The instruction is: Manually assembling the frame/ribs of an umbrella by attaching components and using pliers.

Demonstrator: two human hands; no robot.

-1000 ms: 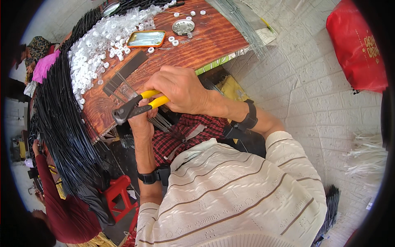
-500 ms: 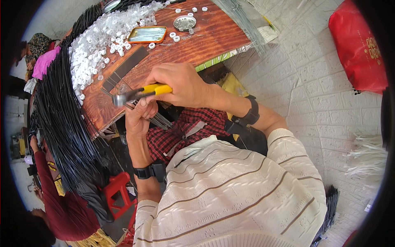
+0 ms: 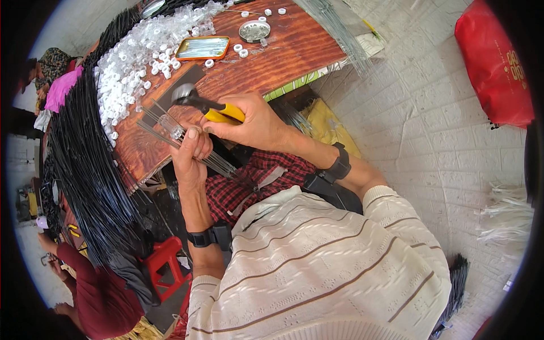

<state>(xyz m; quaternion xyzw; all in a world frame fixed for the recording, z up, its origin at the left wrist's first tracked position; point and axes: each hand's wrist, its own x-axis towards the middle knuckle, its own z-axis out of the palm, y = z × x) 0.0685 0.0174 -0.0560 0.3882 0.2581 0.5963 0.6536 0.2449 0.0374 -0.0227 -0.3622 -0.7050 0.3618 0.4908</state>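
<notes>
My left hand [image 3: 192, 152], fingers curled, grips a bundle of thin metal rods [image 3: 220, 163] over my lap, near the table edge. The rods jut out past both sides of the fist. A small clear plastic piece [image 3: 177, 132] sits among them just beyond my thumb. My right hand [image 3: 255, 120] is closed around pliers [image 3: 229, 113] with yellow and black handles and a rounded metal head. That head is raised over the table, apart from the rods. My right fingers come close to my left thumb; whether they touch, I cannot tell.
On the wooden table [image 3: 294, 42] lie a dark flat bar [image 3: 173, 93], a heap of clear and white plastic caps [image 3: 127, 79], an orange-rimmed tray [image 3: 202, 48] and a round tin [image 3: 254, 31]. Black strands [image 3: 85, 158] hang at the left, near a red stool [image 3: 164, 266] and a co-worker's sleeve [image 3: 102, 294].
My right hand has lifted the pliers' head up and away from the rods, uncovering the clear piece. The co-worker at the left has shifted, with an arm lowered.
</notes>
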